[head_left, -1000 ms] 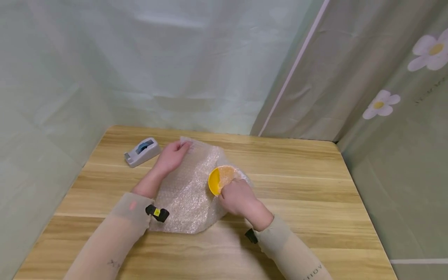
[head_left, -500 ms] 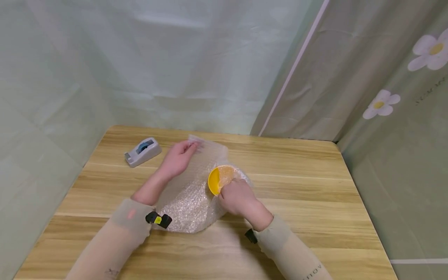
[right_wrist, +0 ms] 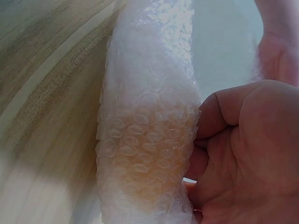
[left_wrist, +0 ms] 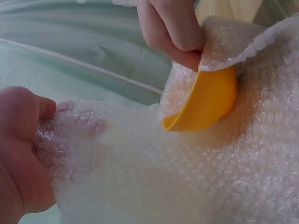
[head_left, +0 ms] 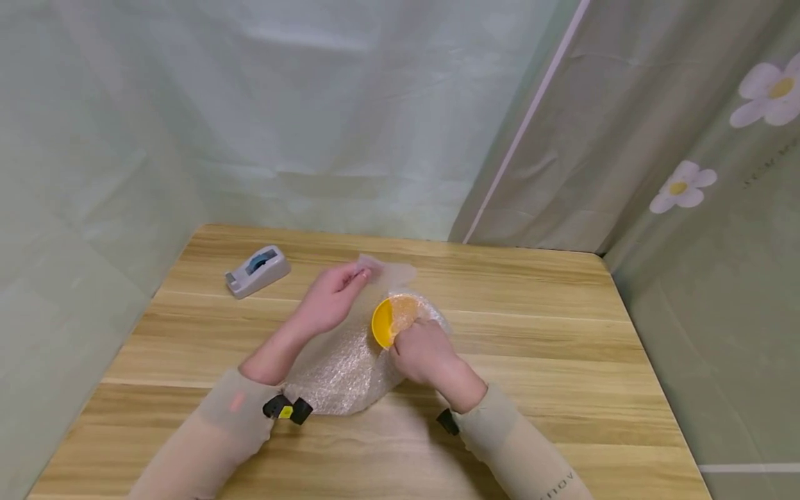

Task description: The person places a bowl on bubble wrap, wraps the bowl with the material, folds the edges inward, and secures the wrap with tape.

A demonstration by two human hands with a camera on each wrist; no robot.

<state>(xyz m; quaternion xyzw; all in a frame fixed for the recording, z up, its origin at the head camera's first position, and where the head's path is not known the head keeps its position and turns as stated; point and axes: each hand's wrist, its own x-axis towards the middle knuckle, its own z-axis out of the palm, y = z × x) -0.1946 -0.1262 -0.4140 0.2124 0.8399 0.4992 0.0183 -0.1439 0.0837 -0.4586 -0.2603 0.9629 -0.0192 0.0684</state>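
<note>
A yellow bowl (head_left: 382, 325) sits on a sheet of bubble wrap (head_left: 340, 371), with one side of the sheet folded up over its right part and into its opening. My right hand (head_left: 425, 353) pinches the folded wrap against the bowl's rim. In the right wrist view the bowl's colour shows through the wrap (right_wrist: 145, 140). My left hand (head_left: 331, 297) pinches the sheet's far left corner and holds it raised off the table. The left wrist view shows the bowl (left_wrist: 205, 102) tilted, its left side uncovered, and the wrap stretching from it to my left hand (left_wrist: 23, 154).
A grey tape dispenser (head_left: 257, 271) with a blue roll stands at the table's back left. Hanging curtains (head_left: 325, 125) enclose the wooden table (head_left: 537, 333) at the back and sides. Black wrist cameras (head_left: 287, 410) are strapped at both sleeves.
My left hand has moved right and slightly toward me, bringing the lifted corner of bubble wrap nearer the bowl. My right hand and the bowl have stayed in place.
</note>
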